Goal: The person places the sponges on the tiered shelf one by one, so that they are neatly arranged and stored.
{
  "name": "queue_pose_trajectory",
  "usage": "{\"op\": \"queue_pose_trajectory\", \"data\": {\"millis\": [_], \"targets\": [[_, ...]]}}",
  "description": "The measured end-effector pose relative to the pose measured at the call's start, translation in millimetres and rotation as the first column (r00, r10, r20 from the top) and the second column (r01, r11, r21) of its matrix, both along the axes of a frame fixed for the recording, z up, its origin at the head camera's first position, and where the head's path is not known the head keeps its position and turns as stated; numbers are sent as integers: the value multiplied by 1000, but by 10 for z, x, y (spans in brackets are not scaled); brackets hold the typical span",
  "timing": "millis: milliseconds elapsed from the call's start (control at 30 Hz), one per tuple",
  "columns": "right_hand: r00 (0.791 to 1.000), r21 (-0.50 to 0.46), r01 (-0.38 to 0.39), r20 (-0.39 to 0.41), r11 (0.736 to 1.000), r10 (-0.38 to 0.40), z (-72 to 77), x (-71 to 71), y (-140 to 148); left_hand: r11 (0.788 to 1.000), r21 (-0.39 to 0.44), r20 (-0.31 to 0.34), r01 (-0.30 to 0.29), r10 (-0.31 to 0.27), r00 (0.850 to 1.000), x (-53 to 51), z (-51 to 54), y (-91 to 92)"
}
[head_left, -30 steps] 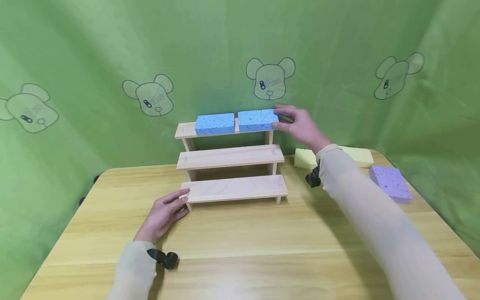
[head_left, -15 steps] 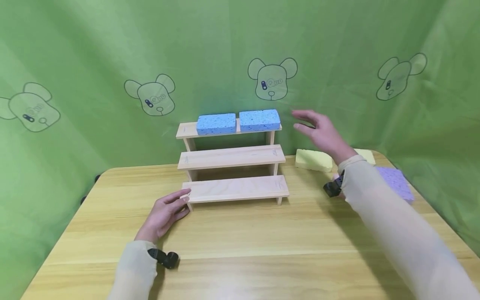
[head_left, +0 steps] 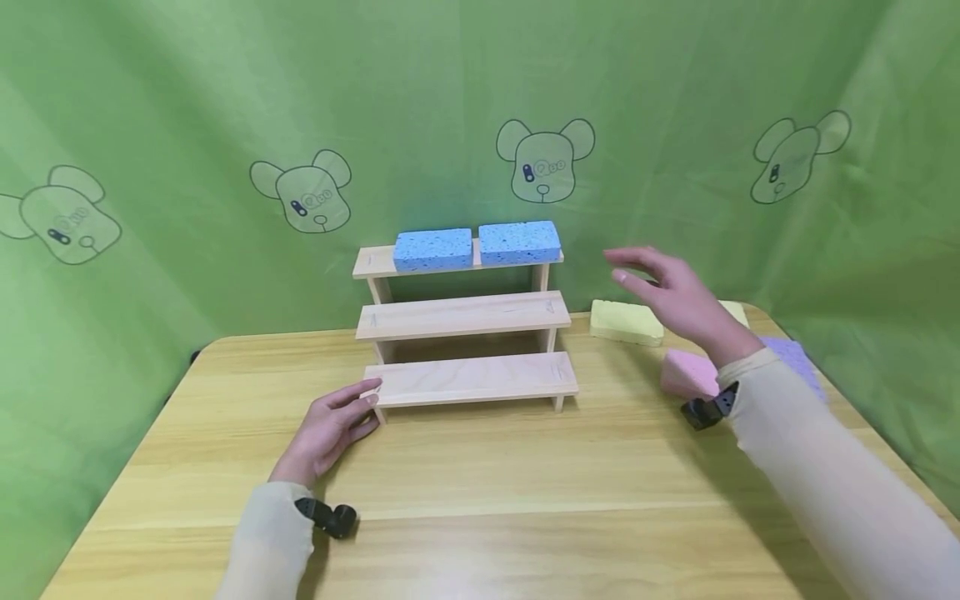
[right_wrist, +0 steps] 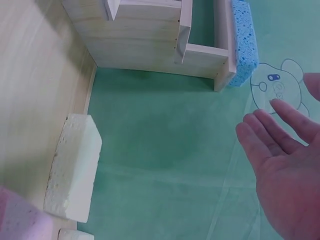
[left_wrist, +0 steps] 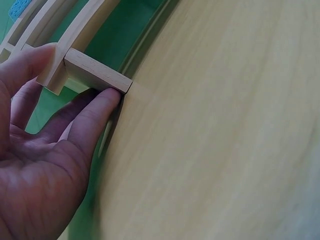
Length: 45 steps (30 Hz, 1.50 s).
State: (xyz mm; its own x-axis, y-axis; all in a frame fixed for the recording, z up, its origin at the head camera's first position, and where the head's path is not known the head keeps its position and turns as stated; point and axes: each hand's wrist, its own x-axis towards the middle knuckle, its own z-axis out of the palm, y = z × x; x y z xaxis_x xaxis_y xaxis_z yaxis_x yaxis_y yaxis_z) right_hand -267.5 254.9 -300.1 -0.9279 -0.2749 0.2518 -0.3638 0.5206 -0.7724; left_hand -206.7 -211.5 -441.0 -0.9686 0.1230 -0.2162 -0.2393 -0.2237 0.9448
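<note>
A three-tier wooden step shelf [head_left: 467,317] stands near the back of the table. Two speckled blue sponges [head_left: 433,249] lie side by side on its top tier. My left hand [head_left: 324,435] holds the left end of the lowest tier. In the left wrist view the thumb lies on the board's end, and other fingertips touch the support leg [left_wrist: 97,70]. Right of the shelf my right hand [head_left: 686,300] hovers with nothing in it, fingers extended. Below it are a pale yellow sponge [head_left: 627,322] and a pink sponge [head_left: 686,374], partly covered by the wrist.
A purple sponge [head_left: 797,362] lies at the table's right edge, partly behind the sleeve. A second yellow sponge [head_left: 735,312] peeks out behind the right hand. A green curtain [head_left: 420,100] with bear-head prints hangs behind the wooden table [head_left: 480,492].
My right hand has let go of the right blue sponge and moved right and down, away from the shelf. The pink sponge has come into sight. The left hand stays put.
</note>
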Motion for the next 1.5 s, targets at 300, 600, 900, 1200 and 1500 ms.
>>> {"op": "queue_pose_trajectory", "data": {"millis": [300,600,900,1200,1500], "targets": [[1000,42,-4,24,999,3,-84,242,204,1000,1,0,5,-5,1000,5,-14,-8],[997,84,1,79,996,-8,-183,418,437,1000,-8,-3,7,-7,1000,17,-1,-11],[999,74,13,37,997,-16,-311,527,564,1000,2,-6,3,-3,1000,22,3,-26],[997,101,66,42,993,-70,-483,586,791,1000,2,-3,-3,3,1000,19,-1,-11],[993,101,97,60,990,-103,-628,659,1048,1000,16,5,-9,9,1000,2,-4,-2]]}}
